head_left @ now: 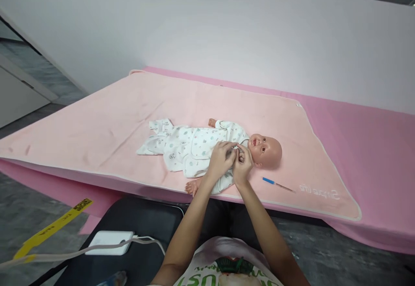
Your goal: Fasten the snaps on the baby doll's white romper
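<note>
A baby doll lies on its back on a pink mat, head to the right, wearing a white printed garment. Over its chest, close under the chin, my left hand and my right hand meet with fingers pinched together. A small white bit shows between the fingertips, apparently part of the garment near the neckline; its exact form is too small to tell. My hands cover part of the doll's upper body. The garment's leg ends lie flat at the left.
A thin stick with a blue end lies on the pink mat, right of my hands. A pale wall stands behind the table. Below left, a black chair holds a white box-shaped device with a cable.
</note>
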`<act>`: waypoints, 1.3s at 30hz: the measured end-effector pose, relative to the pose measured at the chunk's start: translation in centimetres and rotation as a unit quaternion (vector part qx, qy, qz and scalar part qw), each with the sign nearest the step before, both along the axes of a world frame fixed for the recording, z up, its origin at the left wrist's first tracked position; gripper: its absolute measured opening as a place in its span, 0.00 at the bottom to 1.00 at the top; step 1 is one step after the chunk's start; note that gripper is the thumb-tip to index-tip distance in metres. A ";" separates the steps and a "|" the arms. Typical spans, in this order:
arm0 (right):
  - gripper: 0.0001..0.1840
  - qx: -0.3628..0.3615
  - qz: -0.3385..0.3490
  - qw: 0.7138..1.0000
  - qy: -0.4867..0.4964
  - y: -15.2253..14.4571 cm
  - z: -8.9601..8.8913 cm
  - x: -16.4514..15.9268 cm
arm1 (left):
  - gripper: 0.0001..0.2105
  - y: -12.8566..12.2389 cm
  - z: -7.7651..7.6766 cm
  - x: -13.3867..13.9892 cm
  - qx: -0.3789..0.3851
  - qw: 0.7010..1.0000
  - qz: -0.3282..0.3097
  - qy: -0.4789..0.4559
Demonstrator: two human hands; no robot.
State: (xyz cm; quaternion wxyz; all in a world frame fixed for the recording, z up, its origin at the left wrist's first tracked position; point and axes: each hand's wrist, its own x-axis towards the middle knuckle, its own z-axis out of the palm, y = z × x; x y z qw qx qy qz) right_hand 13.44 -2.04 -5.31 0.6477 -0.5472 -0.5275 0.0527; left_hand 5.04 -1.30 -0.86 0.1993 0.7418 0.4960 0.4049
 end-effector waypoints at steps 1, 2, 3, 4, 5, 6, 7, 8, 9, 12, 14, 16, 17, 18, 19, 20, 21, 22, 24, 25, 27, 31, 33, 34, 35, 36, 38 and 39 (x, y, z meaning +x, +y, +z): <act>0.10 -0.005 -0.002 1.000 0.002 0.0 0.0 0.0 | 0.11 0.0 -0.1 0.0 0.001 1.000 0.004 0.007; 0.10 -0.010 -0.005 1.000 0.005 0.0 0.0 0.0 | 0.12 -0.1 -0.2 0.1 0.003 1.000 0.008 0.013; 0.10 -0.014 -0.007 1.000 0.008 0.0 0.0 -0.1 | 0.12 -0.1 -0.3 0.1 0.004 1.000 0.011 0.020; 0.10 -0.019 -0.011 1.000 0.011 0.0 0.0 -0.1 | 0.12 0.0 -0.4 0.2 0.006 1.000 0.011 0.028; 0.10 -0.024 -0.015 0.999 0.014 0.0 0.0 -0.2 | 0.13 0.0 -0.5 0.2 0.008 0.999 0.010 0.037; 0.10 -0.028 -0.018 0.999 0.017 0.0 0.0 -0.2 | 0.13 0.0 -0.6 0.2 0.009 0.999 0.007 0.047; 0.09 -0.031 -0.019 0.999 0.019 0.0 0.0 -0.2 | 0.13 0.0 -0.6 0.1 0.009 0.998 0.002 0.057; 0.09 -0.033 -0.017 0.999 0.022 0.0 -0.1 -0.2 | 0.13 0.0 -0.6 0.0 0.008 0.998 -0.005 0.064; 0.09 -0.032 -0.013 0.999 0.023 0.0 -0.1 -0.2 | 0.13 0.1 -0.6 -0.1 0.006 0.998 -0.013 0.068; 0.09 -0.014 0.004 1.000 0.022 0.0 -0.3 0.0 | 0.14 0.1 -0.3 -0.3 -0.002 0.997 -0.036 0.065; 0.08 0.001 0.016 1.000 0.017 0.0 -0.5 0.1 | 0.16 0.1 -0.1 -0.4 -0.009 0.997 -0.038 0.061; 0.07 0.011 0.026 0.999 0.016 0.0 -0.7 0.2 | 0.20 0.0 0.0 -0.4 -0.017 0.998 -0.035 0.058; 0.07 0.015 0.031 0.999 0.017 0.1 -0.7 0.3 | 0.22 0.0 0.1 -0.4 -0.021 0.998 -0.037 0.054; 0.07 0.018 0.036 0.999 0.018 0.1 -0.8 0.3 | 0.23 -0.1 0.1 -0.5 -0.024 0.998 -0.041 0.048; 0.07 0.020 0.041 0.999 0.019 0.1 -0.9 0.3 | 0.24 -0.1 0.1 -0.5 -0.026 0.998 -0.048 0.040; 0.08 0.020 0.044 0.999 0.020 0.1 -0.9 0.4 | 0.25 -0.1 0.1 -0.6 -0.028 0.998 -0.054 0.030; 0.08 0.021 0.047 0.998 0.019 0.2 -1.0 0.4 | 0.26 -0.1 0.0 -0.6 -0.029 0.998 -0.061 0.019; 0.09 0.021 0.049 0.998 0.017 0.2 -1.0 0.4 | 0.26 -0.1 0.0 -0.7 -0.031 0.997 -0.066 0.009; 0.09 0.023 0.051 0.998 0.013 0.1 -0.9 0.4 | 0.26 0.0 -0.2 -0.9 -0.035 0.997 -0.073 -0.014; 0.10 0.026 0.050 0.998 0.012 0.1 -0.9 0.3 | 0.26 0.0 -0.3 -1.0 -0.038 0.996 -0.076 -0.027; 0.11 0.031 0.046 0.998 0.007 0.1 -0.7 0.4 | 0.26 0.1 -0.4 -1.1 -0.047 0.994 -0.079 -0.058; 0.15 0.030 0.040 0.999 -0.012 0.2 -0.5 0.4 | 0.28 -0.1 -0.6 -1.0 -0.061 0.989 -0.070 -0.117; 0.16 0.028 0.040 0.999 -0.018 0.2 -0.5 0.5 | 0.28 -0.1 -0.7 -1.0 -0.065 0.986 -0.067 -0.137; 0.16 0.028 0.041 0.999 -0.020 0.2 -0.5 0.5 | 0.28 -0.1 -0.8 -1.0 -0.069 0.985 -0.067 -0.146; 0.15 0.030 0.039 0.999 -0.020 0.3 -0.5 0.5 | 0.28 -0.1 -0.9 -1.0 -0.073 0.983 -0.068 -0.153; 0.15 0.033 0.038 0.999 -0.019 0.3 -0.6 0.5 | 0.27 0.0 -1.0 -1.0 -0.078 0.982 -0.071 -0.158; 0.14 0.049 0.033 0.998 -0.012 0.4 -0.7 0.4 | 0.26 0.1 -1.1 -1.1 -0.090 0.979 -0.080 -0.162; 0.13 0.059 0.029 0.998 -0.007 0.4 -0.8 0.4 | 0.26 0.1 -1.1 -1.1 -0.097 0.978 -0.083 -0.162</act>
